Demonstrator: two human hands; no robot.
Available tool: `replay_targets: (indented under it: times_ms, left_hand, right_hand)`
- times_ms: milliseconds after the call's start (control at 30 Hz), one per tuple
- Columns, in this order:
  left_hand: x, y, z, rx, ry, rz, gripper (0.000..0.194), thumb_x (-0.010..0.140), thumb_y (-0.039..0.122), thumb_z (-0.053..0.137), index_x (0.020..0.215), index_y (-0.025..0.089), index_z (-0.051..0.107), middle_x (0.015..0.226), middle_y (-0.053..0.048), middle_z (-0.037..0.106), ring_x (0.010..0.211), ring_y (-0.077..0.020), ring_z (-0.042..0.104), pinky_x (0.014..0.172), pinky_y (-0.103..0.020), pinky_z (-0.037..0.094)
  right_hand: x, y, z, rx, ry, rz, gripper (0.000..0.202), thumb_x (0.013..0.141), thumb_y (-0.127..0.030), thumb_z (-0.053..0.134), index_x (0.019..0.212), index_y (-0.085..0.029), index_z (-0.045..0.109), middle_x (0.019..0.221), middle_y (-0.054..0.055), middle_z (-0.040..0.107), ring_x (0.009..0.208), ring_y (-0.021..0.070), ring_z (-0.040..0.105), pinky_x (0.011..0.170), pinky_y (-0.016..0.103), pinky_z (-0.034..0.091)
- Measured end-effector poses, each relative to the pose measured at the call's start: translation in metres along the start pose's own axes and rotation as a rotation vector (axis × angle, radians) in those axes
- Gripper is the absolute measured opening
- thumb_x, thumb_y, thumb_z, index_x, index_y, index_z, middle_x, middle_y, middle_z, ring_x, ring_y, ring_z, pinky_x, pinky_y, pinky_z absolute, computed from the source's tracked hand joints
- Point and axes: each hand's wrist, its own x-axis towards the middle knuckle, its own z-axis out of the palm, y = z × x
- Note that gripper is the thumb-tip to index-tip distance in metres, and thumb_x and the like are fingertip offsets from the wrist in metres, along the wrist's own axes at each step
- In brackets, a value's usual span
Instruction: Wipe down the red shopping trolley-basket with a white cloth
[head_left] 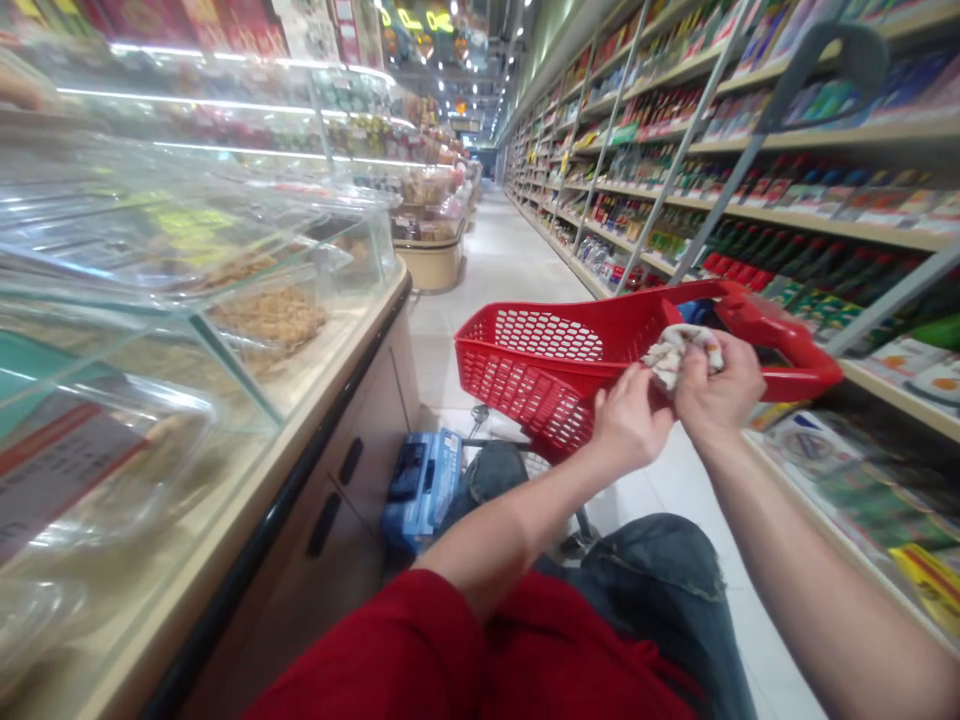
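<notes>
"Can you read the yellow lit sign (439, 20) up top?"
"You get a few glowing characters, but no word you could swear to."
"And the red-banded card (75, 470) beside the glass at lower left?"
"You'll see dark print on it, too blurred to read."
"The yellow label (930, 582) at lower right?"
"Smeared as well; you can't read any text for certain."

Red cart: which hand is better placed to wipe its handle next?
Probably the right hand: it grips the cloth and is nearer the handle than the left hand.
</notes>
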Motion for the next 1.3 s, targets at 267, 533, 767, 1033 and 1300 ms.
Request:
replay_targets:
  times_ms: [267, 533, 767, 1033, 1300]
  left_hand:
    - [-0.007, -0.015, 0.010, -1.008, 0.176, -0.410, 0.029, 0.072, 0.015, 0.054, 0.100, 0.015, 0.054, 0.090, -0.006, 0.066, 0.083, -0.0151, 0.063, 0.081, -0.029, 0.048]
    - [-0.024, -0.018, 0.005, -1.093, -0.012, -0.530, 0.028, 0.065, 0.016, 0.062, 0.092, 0.016, 0.057, 0.075, -0.001, 0.065, 0.067, -0.0113, 0.062, 0.066, -0.023, 0.049]
    - [-0.015, -0.024, -0.001, -0.809, 0.025, -0.697, 0.015, 0.068, 0.015, 0.059, 0.082, 0.016, 0.055, 0.065, 0.003, 0.061, 0.057, -0.0081, 0.057, 0.058, -0.020, 0.045]
    - [-0.012, -0.015, -0.001, -0.584, -0.260, -0.800, 0.016, 0.064, 0.021, 0.060, 0.079, 0.016, 0.059, 0.058, 0.004, 0.057, 0.051, -0.0088, 0.051, 0.054, -0.022, 0.039]
    - [-0.004, -0.014, 0.001, 0.404, -0.164, -0.134, 0.054, 0.071, 0.018, 0.051, 0.124, 0.017, 0.045, 0.135, -0.010, 0.046, 0.125, -0.0212, 0.039, 0.106, -0.039, 0.025]
  right_hand:
    - [-0.067, -0.021, -0.007, 0.496, -0.181, 0.669, 0.034, 0.068, -0.046, 0.058, 0.080, -0.015, 0.059, 0.066, 0.000, 0.059, 0.056, 0.0121, 0.053, 0.053, 0.024, 0.044]
    - [-0.083, 0.008, -0.002, 0.145, -0.090, 0.468, 0.035, 0.079, -0.040, 0.046, 0.094, -0.013, 0.060, 0.083, 0.010, 0.066, 0.074, 0.0194, 0.060, 0.067, 0.031, 0.048]
    - [-0.100, 0.007, -0.035, -0.041, -0.529, -0.261, 0.051, 0.083, -0.036, 0.046, 0.130, -0.018, 0.041, 0.135, 0.016, 0.042, 0.128, 0.0284, 0.035, 0.098, 0.050, 0.037]
    - [-0.118, 0.043, -0.041, -0.139, -0.417, -0.471, 0.051, 0.083, -0.010, 0.040, 0.133, -0.021, 0.040, 0.132, 0.012, 0.048, 0.131, 0.0246, 0.031, 0.099, 0.050, 0.038]
    - [-0.008, 0.074, -0.054, -0.347, -0.055, -0.348, 0.037, 0.087, -0.012, 0.038, 0.119, -0.017, 0.056, 0.132, 0.013, 0.049, 0.135, 0.0245, 0.023, 0.104, 0.051, 0.027]
